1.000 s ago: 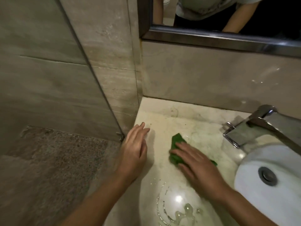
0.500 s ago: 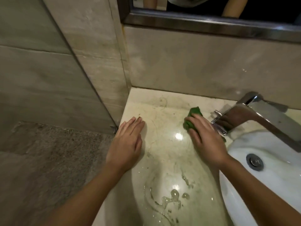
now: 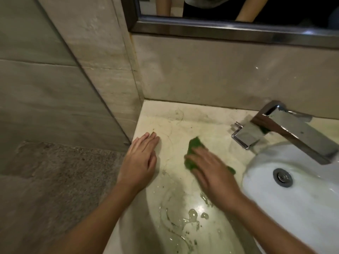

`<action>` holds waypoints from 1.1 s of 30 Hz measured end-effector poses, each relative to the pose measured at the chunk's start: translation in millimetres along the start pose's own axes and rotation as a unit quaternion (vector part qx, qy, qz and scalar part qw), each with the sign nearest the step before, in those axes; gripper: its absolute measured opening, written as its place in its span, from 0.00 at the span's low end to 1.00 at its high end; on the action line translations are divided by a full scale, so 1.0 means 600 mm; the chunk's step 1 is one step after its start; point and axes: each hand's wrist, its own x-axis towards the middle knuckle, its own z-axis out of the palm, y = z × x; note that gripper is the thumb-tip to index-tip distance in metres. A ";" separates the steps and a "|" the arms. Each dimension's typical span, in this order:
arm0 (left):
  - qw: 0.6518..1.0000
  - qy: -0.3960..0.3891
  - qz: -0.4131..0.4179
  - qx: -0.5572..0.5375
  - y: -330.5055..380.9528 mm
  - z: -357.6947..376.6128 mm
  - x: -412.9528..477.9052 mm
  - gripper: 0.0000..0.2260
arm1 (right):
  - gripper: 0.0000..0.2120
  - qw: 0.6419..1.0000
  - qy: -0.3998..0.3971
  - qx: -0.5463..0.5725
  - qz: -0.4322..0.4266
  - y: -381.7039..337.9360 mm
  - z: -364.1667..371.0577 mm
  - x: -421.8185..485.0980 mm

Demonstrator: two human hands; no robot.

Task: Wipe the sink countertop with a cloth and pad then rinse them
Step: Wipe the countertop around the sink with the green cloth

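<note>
A green scouring pad (image 3: 194, 146) lies flat on the pale marble countertop (image 3: 183, 123), left of the basin. My right hand (image 3: 211, 171) presses down on the pad with fingers spread, covering most of it; green corners stick out at the far side and the right. My left hand (image 3: 140, 162) rests flat on the counter's left edge, fingers together, holding nothing. Smears of water and dirt (image 3: 183, 217) streak the counter near me. No cloth is visible.
A white basin (image 3: 302, 208) with a metal drain (image 3: 282, 177) fills the right. A square chrome tap (image 3: 286, 129) overhangs it. A stone wall and a framed mirror (image 3: 220, 32) stand behind. A glass panel (image 3: 82, 70) and shower floor lie on the left.
My right hand has slid the green pad from beside the tap back towards me and to the left. My left hand has stayed on the counter's left edge.
</note>
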 end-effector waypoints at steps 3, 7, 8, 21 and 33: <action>1.000 -0.001 -0.002 0.003 -0.001 0.000 -0.004 0.21 | 0.19 0.997 -0.044 0.011 -0.070 0.008 -0.010 -0.067; 1.000 0.015 0.005 0.004 -0.002 0.004 -0.001 0.20 | 0.20 1.000 0.020 0.002 0.011 0.034 -0.012 0.020; 1.000 0.014 0.007 0.004 -0.001 0.004 0.000 0.20 | 0.20 0.999 0.025 0.004 0.027 0.018 -0.007 0.029; 1.000 0.018 0.003 -0.007 0.000 0.000 0.000 0.20 | 0.19 0.999 -0.022 0.016 -0.046 -0.043 0.021 -0.014; 0.998 0.036 -0.029 -0.036 0.020 -0.043 -0.079 0.18 | 0.19 0.993 -0.059 0.003 -0.098 -0.050 0.023 -0.055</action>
